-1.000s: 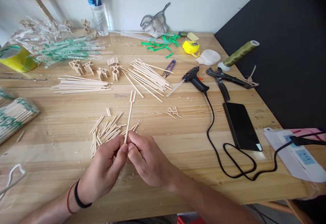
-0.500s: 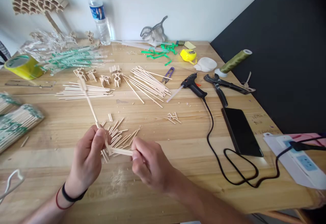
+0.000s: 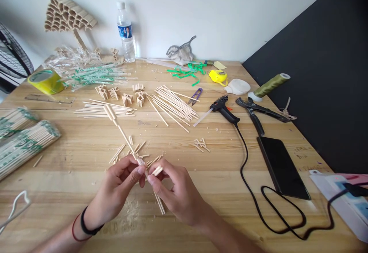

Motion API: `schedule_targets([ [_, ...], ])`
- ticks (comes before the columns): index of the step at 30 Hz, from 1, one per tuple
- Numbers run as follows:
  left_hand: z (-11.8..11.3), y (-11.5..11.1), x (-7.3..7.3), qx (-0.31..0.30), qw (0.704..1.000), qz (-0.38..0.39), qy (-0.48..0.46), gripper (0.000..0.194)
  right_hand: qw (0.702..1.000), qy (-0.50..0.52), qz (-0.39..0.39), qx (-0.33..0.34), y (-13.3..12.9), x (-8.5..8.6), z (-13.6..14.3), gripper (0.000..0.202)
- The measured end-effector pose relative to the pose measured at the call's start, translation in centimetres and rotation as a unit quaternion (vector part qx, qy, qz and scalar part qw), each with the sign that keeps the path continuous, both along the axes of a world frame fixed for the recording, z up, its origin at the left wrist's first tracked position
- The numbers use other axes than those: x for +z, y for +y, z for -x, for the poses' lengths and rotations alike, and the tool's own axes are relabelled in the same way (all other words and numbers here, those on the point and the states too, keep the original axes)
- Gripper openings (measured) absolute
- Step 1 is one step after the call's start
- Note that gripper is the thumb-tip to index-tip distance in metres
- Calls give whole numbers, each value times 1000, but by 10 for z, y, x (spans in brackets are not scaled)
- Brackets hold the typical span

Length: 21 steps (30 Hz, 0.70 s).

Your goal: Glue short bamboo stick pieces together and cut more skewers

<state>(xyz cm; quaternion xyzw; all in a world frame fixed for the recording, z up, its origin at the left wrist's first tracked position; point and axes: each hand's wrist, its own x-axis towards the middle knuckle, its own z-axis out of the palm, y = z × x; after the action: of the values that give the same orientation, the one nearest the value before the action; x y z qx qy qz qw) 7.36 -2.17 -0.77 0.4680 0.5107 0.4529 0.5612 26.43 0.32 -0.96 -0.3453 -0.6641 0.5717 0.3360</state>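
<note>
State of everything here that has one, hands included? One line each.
left hand: pinching the stick assembly
right hand: closed on short stick pieces
stick assembly: held slanting
phone: flat, screen dark
bottle: upright, cap on
glue gun: lying down, glue stick protruding, heat can't be told
snips: blades apart
power strip: black plug in

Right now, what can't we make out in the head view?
Head view: held stick piece, middle partly covered by left hand and right hand.
Head view: short-stick pile, partly behind the hands.
Head view: fan, cut off by left edge.
Head view: power strip, cut off by right edge.
Head view: bottle label, print too small to read.
</note>
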Motion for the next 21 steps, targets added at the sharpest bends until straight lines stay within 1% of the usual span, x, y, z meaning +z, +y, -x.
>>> schedule_targets([
  [4, 0, 0, 1, -33, 999, 20, -30, 31, 998, -29, -58, -10, -2, -7, 1, 16],
  [7, 1, 1, 1, -59, 997, 36, -21, 30, 994, -49, -96, -24, -4, -13, 1, 13],
  [10, 3, 1, 2, -63, 998, 24, 22, 33, 992, -60, -107, -13, -5, -14, 0, 14],
  [13, 4, 0, 4, -61, 997, 18, 37, 36, 993, -60, -104, -13, -6, -9, -1, 16],
  [15, 3, -2, 5, -52, 998, 16, 14, 35, 997, -26, -67, -24, -6, -3, -1, 17],
  [17, 0, -5, 5, -34, 999, 3, -20, 32, 998, 47, 37, -23, -7, 2, 1, 20],
  [19, -4, -8, 5, -13, 999, -15, -46, 27, 981, 124, 145, -31, -8, 6, 4, 24],
  [21, -8, -11, 4, 2, 998, -27, -58, 23, 959, 176, 219, -45, -11, 7, 10, 30],
])
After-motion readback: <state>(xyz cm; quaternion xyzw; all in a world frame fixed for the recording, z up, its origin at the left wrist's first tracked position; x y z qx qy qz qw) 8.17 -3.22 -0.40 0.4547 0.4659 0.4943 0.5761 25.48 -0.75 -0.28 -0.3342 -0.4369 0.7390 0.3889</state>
